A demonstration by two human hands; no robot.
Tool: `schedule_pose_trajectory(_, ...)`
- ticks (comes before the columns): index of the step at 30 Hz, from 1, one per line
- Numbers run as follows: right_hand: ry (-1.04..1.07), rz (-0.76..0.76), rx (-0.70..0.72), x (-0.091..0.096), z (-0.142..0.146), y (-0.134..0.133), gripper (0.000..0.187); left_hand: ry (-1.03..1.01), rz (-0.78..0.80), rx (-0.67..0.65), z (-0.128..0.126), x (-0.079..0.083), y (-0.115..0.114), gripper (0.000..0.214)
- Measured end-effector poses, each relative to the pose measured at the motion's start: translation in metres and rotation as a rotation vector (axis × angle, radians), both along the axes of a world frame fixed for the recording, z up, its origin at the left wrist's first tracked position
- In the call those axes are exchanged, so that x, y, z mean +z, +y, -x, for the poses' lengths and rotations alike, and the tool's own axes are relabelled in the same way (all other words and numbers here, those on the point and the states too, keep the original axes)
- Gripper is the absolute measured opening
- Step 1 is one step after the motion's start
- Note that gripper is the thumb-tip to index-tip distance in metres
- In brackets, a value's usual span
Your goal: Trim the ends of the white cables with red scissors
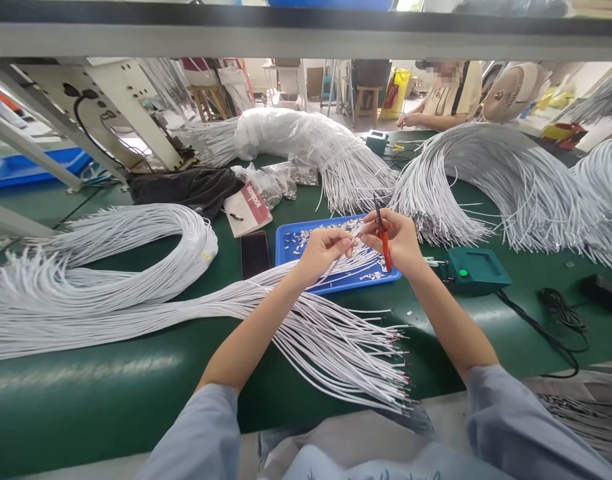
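My left hand [325, 250] is closed in a pinch on the ends of a few thin white wires [359, 257] above a blue tray [286, 243]. My right hand [396, 241] is closed round a red-handled tool [383, 240], its dark tip pointing up, and its fingertips meet the same wire ends. The wires run from a long white bundle [136, 313] lying across the green table [111, 387]. Small metal parts lie scattered in the tray.
A black phone [255, 253] and a notebook [249, 208] lie left of the tray. A green box [479, 270] with a black cable sits to the right. Large white wire bundles [486, 180] fill the back. Another person [446, 97] sits at the far side beside a fan [511, 90].
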State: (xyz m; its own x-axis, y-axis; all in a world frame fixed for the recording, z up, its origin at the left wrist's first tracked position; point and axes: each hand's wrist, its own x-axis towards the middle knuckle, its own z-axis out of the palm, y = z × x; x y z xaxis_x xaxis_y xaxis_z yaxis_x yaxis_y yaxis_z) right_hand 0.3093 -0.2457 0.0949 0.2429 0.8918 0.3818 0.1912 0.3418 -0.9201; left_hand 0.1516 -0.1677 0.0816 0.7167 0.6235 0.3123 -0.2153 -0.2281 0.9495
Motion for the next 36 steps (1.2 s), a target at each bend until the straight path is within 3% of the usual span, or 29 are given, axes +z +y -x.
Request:
schedule_pose_trajectory(2,-0.064,0.015,-0.051,-0.005,-0.006,0.006,0.026,0.055,0.026,-0.107,0.001,0.0,-0.001,0.05)
schedule_pose_trajectory(7,-0.298,0.175,-0.117,-0.021,-0.032,0.025,0.023,0.256,-0.021,-0.538,-0.006,-0.013,-0.024,0.037)
schedule_pose_trajectory(11,-0.375,0.251,-0.149,-0.031,-0.047,0.032,0.024,0.377,-0.096,-0.732,-0.016,-0.028,-0.043,0.02)
schedule_pose_trajectory(15,-0.471,0.293,-0.274,-0.032,-0.053,0.033,0.029,0.318,-0.063,-0.604,-0.02,-0.033,-0.044,0.019)
schedule_pose_trajectory(24,-0.553,0.317,-0.369,-0.025,-0.055,0.028,0.038,0.162,0.035,-0.317,-0.016,-0.018,-0.025,0.045)
schedule_pose_trajectory(31,-0.539,0.302,-0.395,-0.024,-0.052,0.029,0.03,0.147,0.068,-0.25,-0.013,-0.017,-0.016,0.052)
schedule_pose_trajectory(36,-0.49,0.267,-0.404,-0.02,-0.049,0.026,0.021,0.157,0.099,-0.276,-0.013,-0.016,-0.017,0.054)
